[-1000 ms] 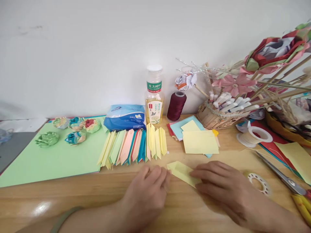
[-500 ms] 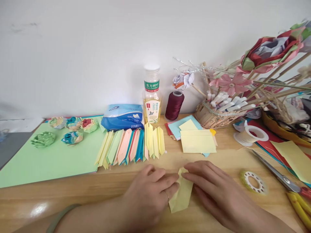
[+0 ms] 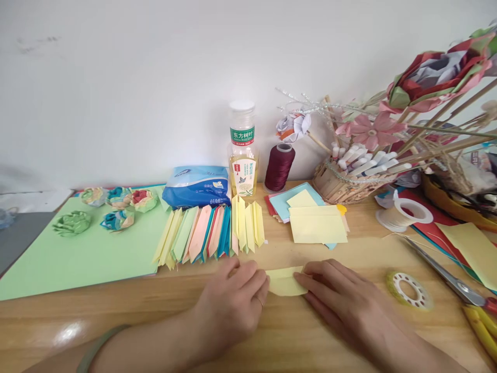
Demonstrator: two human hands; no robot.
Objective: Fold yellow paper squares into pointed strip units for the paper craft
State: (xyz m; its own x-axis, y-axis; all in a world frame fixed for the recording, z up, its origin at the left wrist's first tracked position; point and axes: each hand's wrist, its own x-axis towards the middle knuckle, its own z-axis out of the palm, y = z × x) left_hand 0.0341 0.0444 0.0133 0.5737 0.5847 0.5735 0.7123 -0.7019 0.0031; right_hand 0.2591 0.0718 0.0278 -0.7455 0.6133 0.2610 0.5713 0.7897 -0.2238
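Head view: both hands (image 3: 233, 305) flat on yellow folded paper (image 3: 285, 282).

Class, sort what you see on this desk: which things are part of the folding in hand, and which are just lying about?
In hand: left hand, right hand, yellow paper pressed flat between them.

Lying about: folded strips, paper stack, bottle, tissue pack, thread spool, scissors, tape ring, paper flowers.

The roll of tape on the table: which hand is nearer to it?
Right. The right hand rests just left of the roll of tape, touching the yellow paper. The left hand lies farther left, beyond that paper.
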